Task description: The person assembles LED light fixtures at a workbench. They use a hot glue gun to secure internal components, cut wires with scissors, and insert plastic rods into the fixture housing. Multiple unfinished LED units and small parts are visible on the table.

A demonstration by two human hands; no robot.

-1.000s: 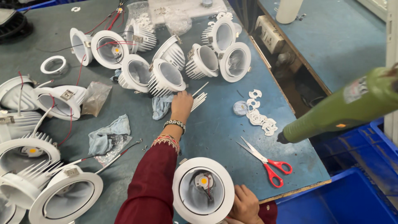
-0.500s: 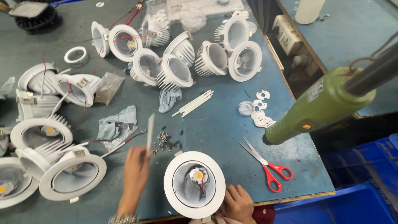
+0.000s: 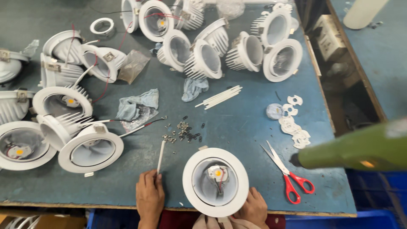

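A round white downlight housing (image 3: 215, 181) with a yellow LED chip at its centre lies face up at the bench's near edge. My right hand (image 3: 254, 208) grips its lower right rim. My left hand (image 3: 149, 197) is at the near edge to the left of it, pinching the lower end of a thin white tube (image 3: 160, 156) that points away from me. A small pile of dark screws (image 3: 183, 131) lies just beyond the tube's tip. More white tubes (image 3: 219, 97) lie in a bundle further back.
Several white downlight housings (image 3: 203, 59) crowd the back and left of the blue bench (image 3: 237, 123). Red-handled scissors (image 3: 288, 176) and white gasket pieces (image 3: 292, 121) lie at the right. A green hanging power screwdriver (image 3: 352, 148) juts in from the right. Blue rags (image 3: 135, 104) lie mid-bench.
My left hand reached to the tube bundle, then drew back to the near edge carrying one white tube. The view shifted slightly; my right hand stayed on the housing.
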